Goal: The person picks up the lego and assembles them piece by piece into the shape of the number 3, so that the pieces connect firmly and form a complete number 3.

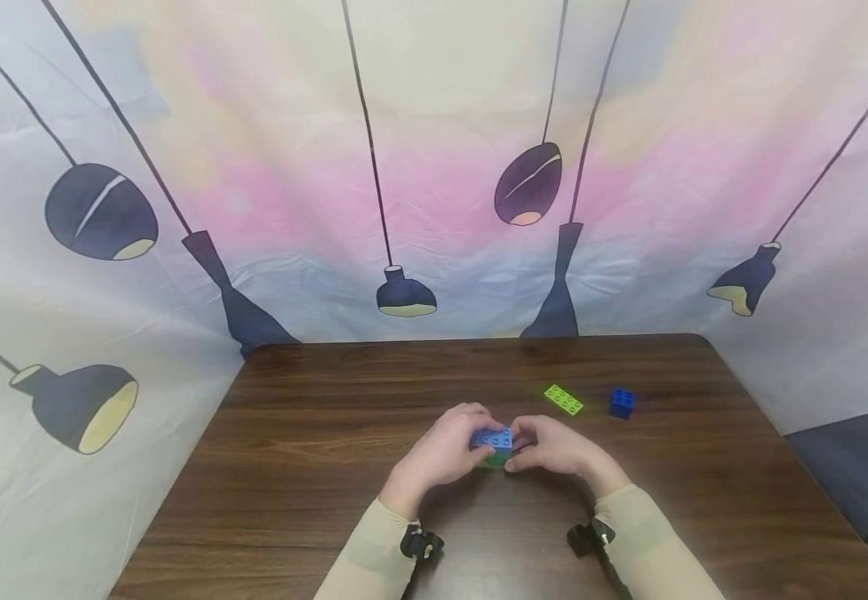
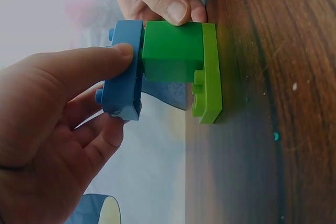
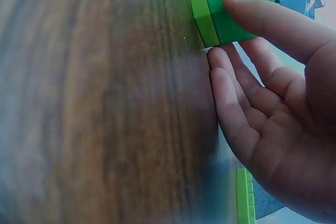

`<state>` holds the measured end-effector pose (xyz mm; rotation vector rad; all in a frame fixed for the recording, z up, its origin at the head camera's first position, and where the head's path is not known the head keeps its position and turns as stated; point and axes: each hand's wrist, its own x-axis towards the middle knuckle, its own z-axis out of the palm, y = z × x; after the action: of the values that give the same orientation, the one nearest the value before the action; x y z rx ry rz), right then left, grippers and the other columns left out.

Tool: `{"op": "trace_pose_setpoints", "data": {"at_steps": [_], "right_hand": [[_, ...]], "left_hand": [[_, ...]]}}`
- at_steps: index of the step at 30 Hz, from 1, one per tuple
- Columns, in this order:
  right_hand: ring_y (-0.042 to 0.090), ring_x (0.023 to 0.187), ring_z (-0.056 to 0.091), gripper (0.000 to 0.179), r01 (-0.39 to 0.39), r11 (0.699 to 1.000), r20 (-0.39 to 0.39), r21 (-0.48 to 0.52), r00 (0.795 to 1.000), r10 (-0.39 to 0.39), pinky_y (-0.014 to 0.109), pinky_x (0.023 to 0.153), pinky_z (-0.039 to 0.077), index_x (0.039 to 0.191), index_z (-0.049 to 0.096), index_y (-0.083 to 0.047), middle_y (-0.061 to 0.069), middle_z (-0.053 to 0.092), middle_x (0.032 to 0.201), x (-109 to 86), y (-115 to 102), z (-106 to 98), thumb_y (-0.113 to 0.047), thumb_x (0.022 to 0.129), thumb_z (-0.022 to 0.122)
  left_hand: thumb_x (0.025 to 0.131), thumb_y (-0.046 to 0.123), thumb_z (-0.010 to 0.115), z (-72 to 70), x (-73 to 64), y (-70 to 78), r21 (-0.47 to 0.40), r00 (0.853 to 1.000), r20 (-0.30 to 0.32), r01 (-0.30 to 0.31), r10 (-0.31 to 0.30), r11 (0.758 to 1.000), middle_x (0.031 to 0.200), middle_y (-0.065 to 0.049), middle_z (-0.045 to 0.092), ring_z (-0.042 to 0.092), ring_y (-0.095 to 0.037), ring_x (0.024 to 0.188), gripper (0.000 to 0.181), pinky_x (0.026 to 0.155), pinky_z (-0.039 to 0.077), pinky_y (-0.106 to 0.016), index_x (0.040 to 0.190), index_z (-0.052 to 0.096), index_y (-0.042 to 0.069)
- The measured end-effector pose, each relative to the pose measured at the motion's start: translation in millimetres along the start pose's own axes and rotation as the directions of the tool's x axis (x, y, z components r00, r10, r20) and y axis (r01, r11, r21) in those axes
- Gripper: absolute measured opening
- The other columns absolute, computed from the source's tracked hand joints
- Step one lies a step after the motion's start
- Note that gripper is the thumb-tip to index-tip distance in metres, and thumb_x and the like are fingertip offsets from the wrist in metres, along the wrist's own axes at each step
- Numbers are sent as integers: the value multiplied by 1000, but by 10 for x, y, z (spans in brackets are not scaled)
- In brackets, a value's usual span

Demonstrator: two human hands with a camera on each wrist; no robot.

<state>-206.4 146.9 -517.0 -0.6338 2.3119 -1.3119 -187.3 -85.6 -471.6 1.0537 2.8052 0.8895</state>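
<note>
A light blue toy brick sits on top of a green block, over the block's studs. Under the green block is a lime green plate, its studs bare at one end. My left hand pinches the light blue brick between thumb and fingers. On the opposite side, my right hand holds the green block, thumb on its face and fingers behind. In the left wrist view, a thin dark gap shows between the light blue brick and the green block.
Farther back on the brown wooden table lies a second lime green plate. To its right stands a dark blue brick. A cloth printed with hanging lamps surrounds the table's back and sides.
</note>
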Motion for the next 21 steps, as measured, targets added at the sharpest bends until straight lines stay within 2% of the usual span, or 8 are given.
{"op": "trace_pose_setpoints", "data": {"at_steps": [6, 13, 21], "right_hand": [[17, 96, 66, 30, -7, 1000, -5, -3, 1000, 7, 39, 87, 53, 100, 62, -13, -1, 70, 101, 8, -3, 18, -24, 82, 83], [19, 97, 66, 30, -4, 1000, -18, 27, 1000, 4, 42, 87, 53, 102, 62, -11, 2, 69, 102, -15, -28, 28, -20, 82, 82], [19, 98, 66, 30, 5, 1000, 2, 23, 1000, -5, 40, 87, 54, 105, 62, -10, 2, 69, 102, -15, -44, 15, -20, 84, 81]], "left_hand": [[89, 17, 77, 19, 2, -1, 31, 999, -16, -27, 28, 999, 110, 8, 64, 56, -8, 103, 25, 93, 50, -27, 113, 72, 16], [92, 16, 73, 25, -7, 0, 75, 999, -5, -51, 52, 996, 111, 9, 62, 56, -7, 104, 22, 93, 49, -27, 114, 69, 17], [90, 19, 75, -43, -32, -12, 71, 999, 6, -40, 39, 997, 110, 8, 62, 56, -6, 102, 25, 91, 50, -25, 114, 70, 17]]}}
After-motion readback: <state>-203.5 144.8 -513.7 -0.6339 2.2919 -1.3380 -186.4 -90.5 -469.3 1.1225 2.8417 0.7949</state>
